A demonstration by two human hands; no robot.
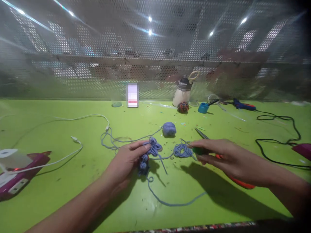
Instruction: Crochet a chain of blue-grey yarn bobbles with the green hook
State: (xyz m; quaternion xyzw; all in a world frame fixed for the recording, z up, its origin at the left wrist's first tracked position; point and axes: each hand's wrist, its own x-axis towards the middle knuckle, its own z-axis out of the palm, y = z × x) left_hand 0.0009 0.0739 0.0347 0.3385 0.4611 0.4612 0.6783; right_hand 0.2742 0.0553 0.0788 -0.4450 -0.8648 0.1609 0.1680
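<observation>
My left hand (126, 161) is closed, thumb and fingers pinching a small blue-purple crocheted yarn piece (153, 147) with loops and loose tails. A darker knotted part (143, 165) hangs below the fingers, and one strand curls across the table to the right. My right hand (223, 155) hovers palm-down over orange-handled scissors (243, 183), its thumb and fingers apart. A dark green patch shows between those fingertips; I cannot make out what it is. Just left of them lies a loose coil of the same yarn (182, 150). Behind sits a wound yarn ball (169, 129).
On the green table (85, 194) stand a phone (132, 95), a bottle (182, 94), a dark red-and-black ball (183, 107) and a blue holder (203, 107). A glue gun (244, 105) trails black cable at right. At left is a purple power strip (31, 168) with white cables.
</observation>
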